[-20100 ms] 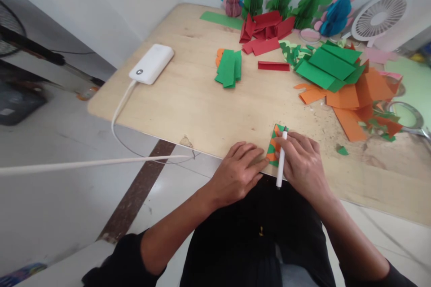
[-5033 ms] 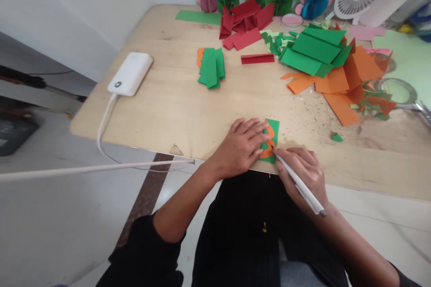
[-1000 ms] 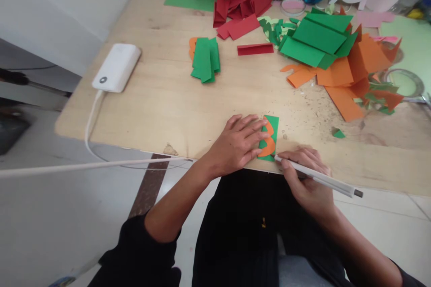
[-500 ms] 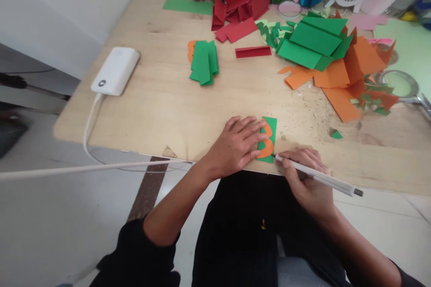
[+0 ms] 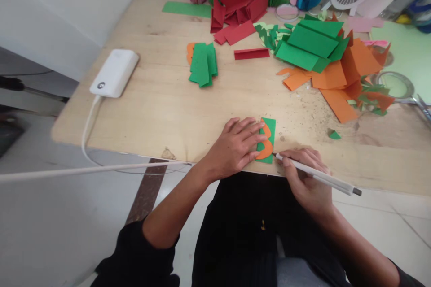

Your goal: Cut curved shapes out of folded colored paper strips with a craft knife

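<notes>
My left hand (image 5: 237, 148) lies flat with fingers stretched out, pressing an orange paper cutout (image 5: 266, 149) with a rounded, lobed edge onto a green paper strip (image 5: 270, 132) at the table's front edge. Its left part is hidden under the fingers. My right hand (image 5: 308, 179) grips a white pen (image 5: 323, 177). The pen's tip is at the right edge of the green strip, close beside the cutout's lower lobe.
Folded green paper (image 5: 202, 65) lies ahead on the wooden table (image 5: 151, 98), near a white power bank (image 5: 114, 73). Red paper (image 5: 235, 6), green folded pieces (image 5: 313, 42) and orange paper (image 5: 363, 60) are heaped at the back and right. Scissors (image 5: 422, 106) rest far right.
The pen tip stays beside the green strip with hardly any movement. My left hand keeps its place on the cutout. The whole view has shifted very slightly.
</notes>
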Available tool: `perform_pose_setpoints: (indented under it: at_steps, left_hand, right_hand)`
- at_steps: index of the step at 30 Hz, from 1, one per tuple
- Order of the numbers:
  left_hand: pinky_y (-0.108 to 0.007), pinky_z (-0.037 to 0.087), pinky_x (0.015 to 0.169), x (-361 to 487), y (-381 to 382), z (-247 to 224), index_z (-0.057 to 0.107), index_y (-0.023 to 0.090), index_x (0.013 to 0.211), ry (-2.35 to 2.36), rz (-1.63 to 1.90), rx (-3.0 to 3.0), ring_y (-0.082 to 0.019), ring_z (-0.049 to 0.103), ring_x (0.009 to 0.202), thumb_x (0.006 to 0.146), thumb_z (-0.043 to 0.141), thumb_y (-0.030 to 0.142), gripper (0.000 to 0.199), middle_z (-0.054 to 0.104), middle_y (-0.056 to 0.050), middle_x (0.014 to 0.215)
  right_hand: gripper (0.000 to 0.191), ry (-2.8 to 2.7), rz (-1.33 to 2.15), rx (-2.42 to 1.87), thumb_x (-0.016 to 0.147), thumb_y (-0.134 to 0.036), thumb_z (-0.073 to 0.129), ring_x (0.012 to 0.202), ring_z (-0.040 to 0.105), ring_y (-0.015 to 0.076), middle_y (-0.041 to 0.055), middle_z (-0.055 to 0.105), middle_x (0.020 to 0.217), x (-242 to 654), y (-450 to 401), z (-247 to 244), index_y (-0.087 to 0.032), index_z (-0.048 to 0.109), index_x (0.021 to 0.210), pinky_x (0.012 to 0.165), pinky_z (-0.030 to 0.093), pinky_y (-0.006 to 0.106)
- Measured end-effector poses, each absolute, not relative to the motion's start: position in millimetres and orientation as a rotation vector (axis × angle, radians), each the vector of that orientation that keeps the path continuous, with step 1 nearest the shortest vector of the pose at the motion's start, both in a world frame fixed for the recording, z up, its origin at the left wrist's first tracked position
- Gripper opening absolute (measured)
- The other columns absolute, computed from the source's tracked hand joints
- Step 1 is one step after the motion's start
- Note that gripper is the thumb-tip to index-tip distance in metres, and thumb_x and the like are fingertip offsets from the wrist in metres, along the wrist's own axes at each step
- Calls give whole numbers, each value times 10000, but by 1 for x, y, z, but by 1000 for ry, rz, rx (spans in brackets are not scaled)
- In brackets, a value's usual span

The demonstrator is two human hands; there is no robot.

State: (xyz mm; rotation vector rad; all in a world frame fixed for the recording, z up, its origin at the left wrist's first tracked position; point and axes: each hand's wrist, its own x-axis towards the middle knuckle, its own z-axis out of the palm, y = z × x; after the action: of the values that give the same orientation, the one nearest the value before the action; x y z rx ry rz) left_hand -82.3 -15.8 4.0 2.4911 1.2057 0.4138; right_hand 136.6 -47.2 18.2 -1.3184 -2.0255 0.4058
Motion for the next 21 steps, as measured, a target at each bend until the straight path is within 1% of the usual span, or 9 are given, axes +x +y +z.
perform_pose_setpoints:
  at_steps: [8, 14, 21]
  left_hand:
    - [-499, 186, 1173, -82, -16, 6, 560, 222, 1310, 1207, 411, 2481, -275, 317, 1441, 962, 505, 323, 367, 430, -73, 1534]
    - [-497, 188, 1168, -83, -16, 6, 558, 206, 1305, 1194, 422, 2483, -275, 315, 1439, 967, 502, 328, 364, 434, -74, 1531]
    - [-492, 185, 1172, -83, -16, 5, 552, 229, 1313, 1203, 423, 2482, -270, 314, 1440, 968, 493, 338, 367, 441, -65, 1526]
  right_hand:
    - [97, -2026, 386, -1341, 918, -238, 555, 706, 645, 178, 22, 733, 786, 137, -47, 18, -238, 641, 873, 751, 460, 367]
    - [102, -2035, 334, -1318, 909, -211, 551, 677, 637, 171, 12, 728, 761, 136, -45, 20, -235, 642, 871, 724, 458, 349]
    - [109, -2019, 326, -1341, 910, -221, 549, 669, 632, 170, 7, 720, 742, 135, -45, 18, -238, 646, 864, 724, 452, 350]
